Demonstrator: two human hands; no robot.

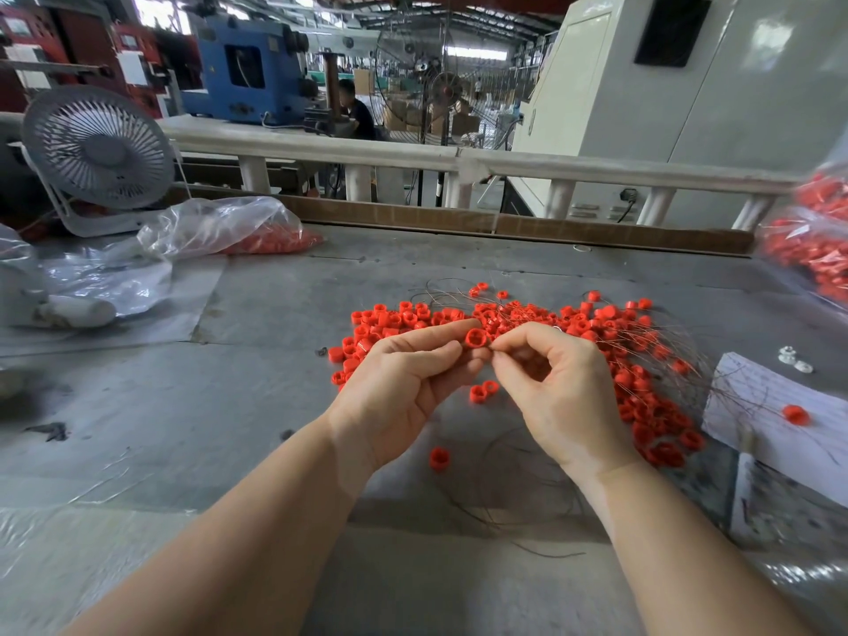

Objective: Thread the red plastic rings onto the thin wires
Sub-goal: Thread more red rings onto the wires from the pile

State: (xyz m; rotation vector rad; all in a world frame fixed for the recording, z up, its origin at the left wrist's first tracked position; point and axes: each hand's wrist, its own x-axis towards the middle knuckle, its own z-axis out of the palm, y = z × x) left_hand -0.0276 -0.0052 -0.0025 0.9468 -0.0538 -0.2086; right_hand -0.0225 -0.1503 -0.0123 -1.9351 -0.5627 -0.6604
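Pinching a red ring [476, 338] by its rim, the left hand [404, 383] held it above the counter [229, 406]; light and stiff, it likely needed only fingertip pressure. The right hand [550, 387] pinched a springy wire [498, 348] near its tip, beside the ring.

Rings [527, 323] and wires [651, 351] are lying mid-bench [229, 406], just behind both hands. A fan [98, 146] and bag [229, 227] are sitting at the far left corner, another bag [812, 250] at the right edge.
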